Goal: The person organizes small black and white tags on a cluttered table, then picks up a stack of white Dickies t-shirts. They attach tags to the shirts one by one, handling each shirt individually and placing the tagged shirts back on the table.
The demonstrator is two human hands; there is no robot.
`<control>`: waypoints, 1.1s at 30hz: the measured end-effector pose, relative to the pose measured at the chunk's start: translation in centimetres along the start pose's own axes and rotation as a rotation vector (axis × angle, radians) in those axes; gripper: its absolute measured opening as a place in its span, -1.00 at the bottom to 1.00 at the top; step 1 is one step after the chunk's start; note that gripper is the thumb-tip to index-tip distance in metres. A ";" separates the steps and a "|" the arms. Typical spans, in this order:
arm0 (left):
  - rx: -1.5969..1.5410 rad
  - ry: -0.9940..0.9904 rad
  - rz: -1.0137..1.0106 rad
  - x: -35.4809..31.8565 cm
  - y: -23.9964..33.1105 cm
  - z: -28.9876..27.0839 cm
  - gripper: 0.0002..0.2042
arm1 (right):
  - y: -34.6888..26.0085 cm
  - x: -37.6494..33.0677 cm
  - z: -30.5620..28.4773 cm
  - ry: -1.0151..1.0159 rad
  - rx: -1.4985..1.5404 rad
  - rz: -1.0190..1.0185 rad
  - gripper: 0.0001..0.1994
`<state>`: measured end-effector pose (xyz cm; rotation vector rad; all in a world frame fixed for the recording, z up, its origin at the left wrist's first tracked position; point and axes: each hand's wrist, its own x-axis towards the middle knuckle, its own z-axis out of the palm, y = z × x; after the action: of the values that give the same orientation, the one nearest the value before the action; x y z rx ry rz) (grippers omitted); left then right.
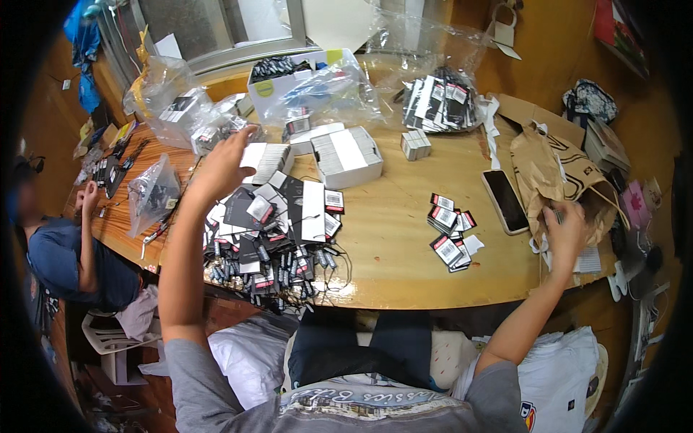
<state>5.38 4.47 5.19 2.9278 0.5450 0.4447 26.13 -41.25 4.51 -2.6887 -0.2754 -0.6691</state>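
**A:** Where is each hand, taking the wooden table as the landmark?

**B:** The left hand is raised over the table's left half, fingers loosely spread and curved, palm down. It hangs just above a stack of white cards, and I cannot tell whether the fingertips actually have hold of one. Just nearer the person than that stack, towards the table's front edge, lies a big pile of black and white hang tags with strings and small tubes trailing over the rim.

**A:** And the right?

**B:** The right hand is at the table's right end, fingers curled into the mouth of a crumpled brown paper bag. What it grips inside is hidden, so I cannot say more than that it is partly closed on the bag's edge or contents.

**A:** What lies between them?

**B:** A small heap of tags sits right of the table's middle, and a dark phone lies between that heap and the bag. Further back stand a white box and clear plastic bags of more tags. At the table's far left end another person sits in a blue shirt.
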 end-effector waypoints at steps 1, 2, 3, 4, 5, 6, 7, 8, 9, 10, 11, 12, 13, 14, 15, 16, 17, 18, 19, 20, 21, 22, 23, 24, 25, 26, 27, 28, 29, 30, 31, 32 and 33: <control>0.046 -0.115 -0.079 0.8 -2.3 -0.1 -0.21 | -3.8 -0.3 1.1 -0.048 0.392 -0.119 -0.66; 0.095 -0.232 -0.169 1.4 -4.8 0.1 -0.13 | -8.2 -0.5 2.3 -0.202 0.629 -0.379 -0.63; 0.240 -0.438 -0.189 2.4 -7.0 0.7 0.03 | -11.5 -0.3 4.0 -0.398 0.621 -0.625 -0.48; 0.359 -0.587 -0.087 3.5 -8.3 1.4 0.15 | -15.0 0.3 5.8 -0.477 0.504 -0.944 -0.25; 0.388 -0.637 -0.041 4.5 -7.4 2.1 0.19 | -17.5 0.2 7.5 -0.523 0.312 -1.030 -0.08; 0.417 -0.687 0.000 5.4 -6.2 2.4 0.23 | -19.7 1.1 9.7 -0.627 0.166 -1.055 0.00; 0.451 -0.703 0.025 5.9 -6.6 3.0 0.26 | -22.1 2.0 11.1 -0.678 0.084 -1.049 0.05; 0.485 -0.674 0.094 6.5 -6.4 3.5 0.27 | -23.9 2.8 12.2 -0.730 -0.003 -1.031 0.11; 0.480 -0.689 0.119 7.1 -6.6 3.9 0.28 | -25.3 3.3 13.2 -0.784 -0.003 -1.008 0.13; 0.477 -0.700 0.146 7.8 -6.8 4.2 0.29 | -26.6 3.9 14.1 -0.833 -0.003 -0.984 0.16; 0.415 -0.721 0.177 8.0 -7.4 4.3 0.28 | -27.8 4.4 15.3 -0.881 0.002 -0.963 0.18; 0.310 -0.798 0.159 8.4 -7.8 4.5 0.26 | -28.4 4.7 17.3 -0.934 0.005 -1.004 0.23; 0.325 -0.782 0.204 8.5 -8.7 5.5 0.25 | -28.5 4.6 19.0 -0.973 0.051 -1.036 0.21; 0.342 -0.769 0.265 8.7 -9.0 6.6 0.25 | -28.0 4.4 19.7 -1.013 0.097 -1.051 0.20; 0.343 -0.774 0.231 8.4 -8.8 6.5 0.24 | -28.2 3.9 19.0 -0.974 0.006 -1.071 0.18; 0.345 -0.781 0.214 8.0 -8.2 6.1 0.23 | -28.1 3.4 18.2 -0.940 -0.090 -1.069 0.17; 0.364 -0.769 0.213 7.7 -7.4 5.6 0.22 | -27.6 3.2 18.7 -0.984 0.023 -1.071 0.15; 0.383 -0.752 0.226 7.6 -7.0 5.3 0.22 | -26.9 3.3 19.1 -1.015 0.134 -1.056 0.13; 0.364 -0.716 0.202 7.2 -7.6 5.5 0.21 | -26.9 3.0 19.3 -0.978 0.180 -1.074 0.10; 0.338 -0.683 0.186 7.3 -8.3 6.0 0.21 | -26.6 2.8 19.5 -0.940 0.218 -1.083 0.07; 0.289 -0.634 0.193 7.0 -9.1 5.9 0.20 | -26.6 2.3 19.2 -0.851 0.225 -1.057 0.04; 0.240 -0.586 0.186 6.5 -9.5 5.5 0.18 | -26.5 1.7 18.4 -0.763 0.233 -1.042 0.00; 0.190 -0.558 0.185 6.4 -9.1 5.4 0.16 | -25.6 1.7 18.0 -0.748 0.268 -0.964 -0.02; 0.145 -0.525 0.177 6.3 -8.5 4.9 0.14 | -24.9 1.7 17.5 -0.725 0.305 -0.895 -0.04; 0.121 -0.459 0.213 6.2 -8.1 4.6 0.13 | -24.2 1.9 17.1 -0.701 0.341 -0.835 -0.06; 0.140 -0.381 0.265 6.5 -8.3 4.8 0.11 | -23.2 2.2 16.6 -0.698 0.476 -0.721 -0.08; 0.182 -0.347 0.220 6.6 -7.9 4.8 0.11 | -21.8 2.7 16.1 -0.692 0.608 -0.609 -0.09; 0.219 -0.313 0.172 6.8 -7.5 5.0 0.10 | -20.4 3.1 15.6 -0.685 0.734 -0.497 -0.10; 0.211 -0.283 0.186 7.0 -6.8 5.0 0.10 | -18.7 3.5 15.0 -0.655 0.941 -0.495 -0.13; 0.206 -0.254 0.181 6.5 -6.5 4.6 0.10 | -17.3 3.0 13.2 -0.696 1.089 -0.451 -0.13; 0.197 -0.224 0.170 6.0 -6.6 4.3 0.10 | -15.8 2.3 10.9 -0.740 1.234 -0.408 -0.13; 0.214 -0.195 0.154 5.7 -6.6 4.1 0.10 | -13.5 1.5 8.9 -0.732 1.328 -0.410 -0.13; 0.228 -0.167 0.137 5.5 -6.7 4.0 0.10 | -10.9 0.7 7.0 -0.726 1.420 -0.411 -0.13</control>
<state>9.34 12.40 1.65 3.1944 0.3978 0.1584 26.70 -28.49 2.25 -1.3468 -1.0168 0.3991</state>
